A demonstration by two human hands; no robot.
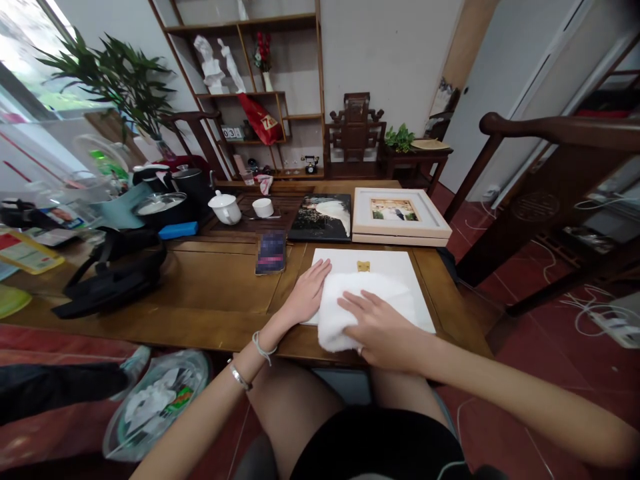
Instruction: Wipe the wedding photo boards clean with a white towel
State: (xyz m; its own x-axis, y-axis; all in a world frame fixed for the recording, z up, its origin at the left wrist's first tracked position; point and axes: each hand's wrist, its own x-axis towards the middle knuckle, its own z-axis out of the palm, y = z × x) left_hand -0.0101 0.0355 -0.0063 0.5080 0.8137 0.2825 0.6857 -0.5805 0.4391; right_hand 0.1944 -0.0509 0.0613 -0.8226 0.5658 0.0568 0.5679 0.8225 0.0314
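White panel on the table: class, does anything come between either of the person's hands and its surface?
Yes, for the right hand: it rests on a fluffy white cloth, which lies over the near part of the white panel. Nothing visible separates the left hand from the panel's left side.
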